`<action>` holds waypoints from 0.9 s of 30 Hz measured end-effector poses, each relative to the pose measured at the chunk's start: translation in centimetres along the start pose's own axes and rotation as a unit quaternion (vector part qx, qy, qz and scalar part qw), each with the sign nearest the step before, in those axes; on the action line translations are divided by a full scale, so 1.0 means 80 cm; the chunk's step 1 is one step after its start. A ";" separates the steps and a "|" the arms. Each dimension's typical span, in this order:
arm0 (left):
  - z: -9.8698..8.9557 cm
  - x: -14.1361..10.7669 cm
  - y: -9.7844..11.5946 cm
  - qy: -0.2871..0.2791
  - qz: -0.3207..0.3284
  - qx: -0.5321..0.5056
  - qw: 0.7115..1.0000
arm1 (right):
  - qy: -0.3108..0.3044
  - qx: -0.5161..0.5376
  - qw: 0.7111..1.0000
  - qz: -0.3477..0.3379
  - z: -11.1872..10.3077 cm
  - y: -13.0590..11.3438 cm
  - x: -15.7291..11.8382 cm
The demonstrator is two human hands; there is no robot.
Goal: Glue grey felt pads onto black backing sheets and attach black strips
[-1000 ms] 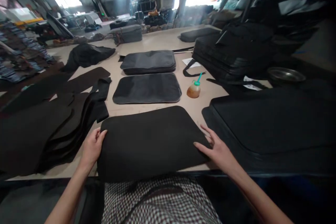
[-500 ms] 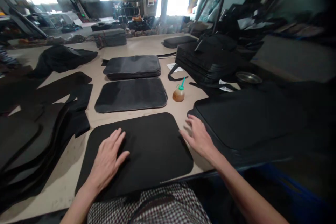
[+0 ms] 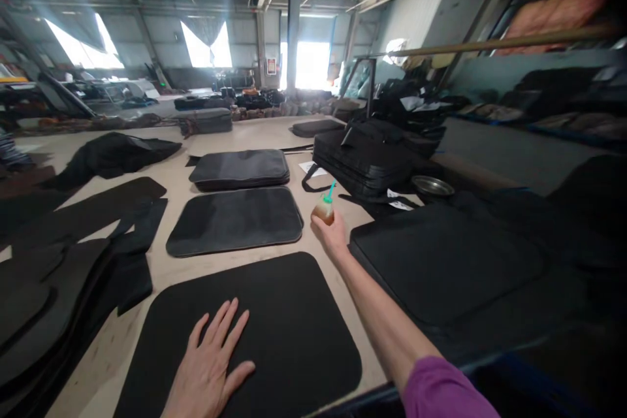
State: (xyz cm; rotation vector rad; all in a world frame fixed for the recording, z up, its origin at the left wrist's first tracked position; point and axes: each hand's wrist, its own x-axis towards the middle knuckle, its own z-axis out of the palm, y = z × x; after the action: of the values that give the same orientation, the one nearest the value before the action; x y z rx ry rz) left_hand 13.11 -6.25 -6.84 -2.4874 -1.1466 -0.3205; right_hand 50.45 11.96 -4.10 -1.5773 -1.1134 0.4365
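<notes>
And here's the left hand (image 3: pixel 210 366), spread wide and pressed flat on a rounded black foam pad (image 3: pixel 296 333), fingers fanned and holding nothing; that flat palm looks like it's there to keep the pad from shifting on the pale surface (image 3: pixel 127 333). Over to the right, the right hand (image 3: pixel 333 236) is out at full stretch beyond the pad's far corner, a purple sleeve (image 3: pixel 441 392) showing at the near end of the arm, and its fingers are curled around the base of a small plastic bottle (image 3: pixel 324 211) of amber liquid with a teal straw (image 3: pixel 331 191). It looks like a proper grip, though the fingers partly hide the bottle. Directly beyond the pad lies a grey padded panel (image 3: pixel 235 222), and a thicker stacked panel (image 3: pixel 239 168) sits past that, lined up as if for working through in turn. Left of the pad, cut black sheets (image 3: pixel 63 287) overlap in a loose pile, while a large black padded piece (image 3: pixel 441 268) fills the space to its right, leaving the pad its own working spot.
</notes>
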 end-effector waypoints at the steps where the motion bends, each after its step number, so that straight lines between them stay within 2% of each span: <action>1: 0.002 0.000 -0.001 0.009 0.001 0.005 1.000 | -0.010 0.035 0.999 -0.002 -0.007 -0.005 -0.006; 5: 0.008 -0.001 -0.004 0.010 0.000 0.017 1.000 | -0.093 0.149 0.984 0.001 -0.043 -0.034 -0.044; 7: 0.008 -0.001 -0.004 -0.003 -0.009 0.014 1.000 | -0.194 0.179 0.964 0.001 -0.057 -0.056 -0.069; 10: 0.006 0.000 -0.001 -0.027 -0.028 0.000 0.999 | -0.362 0.197 0.911 -0.014 -0.060 -0.098 -0.108; 12: 0.002 0.000 0.005 -0.038 -0.042 -0.012 0.998 | -0.411 0.214 0.886 -0.018 -0.045 -0.124 -0.135; 17: -0.003 -0.004 0.027 -0.045 -0.079 -0.052 0.994 | -0.457 0.289 0.841 0.011 0.022 -0.164 -0.206; 19: 0.000 -0.009 0.033 -0.043 -0.093 -0.073 0.992 | -0.467 0.286 0.837 0.008 0.046 -0.171 -0.228; 21: 0.004 -0.013 0.036 -0.045 -0.107 -0.095 0.989 | -0.463 0.271 0.844 0.007 0.066 -0.175 -0.245; 23: 0.006 -0.015 0.037 -0.047 -0.123 -0.115 0.985 | -0.473 0.267 0.838 0.042 0.080 -0.176 -0.256; 27: -0.004 -0.012 0.040 -0.064 -0.151 -0.148 0.975 | -0.529 0.299 0.778 0.159 0.090 -0.178 -0.264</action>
State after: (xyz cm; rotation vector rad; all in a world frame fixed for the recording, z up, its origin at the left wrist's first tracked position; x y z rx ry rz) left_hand 14.97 -8.95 -7.68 -2.6110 -1.6437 -0.4487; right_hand 28.62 -2.17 0.69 -0.8588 -1.2832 1.8750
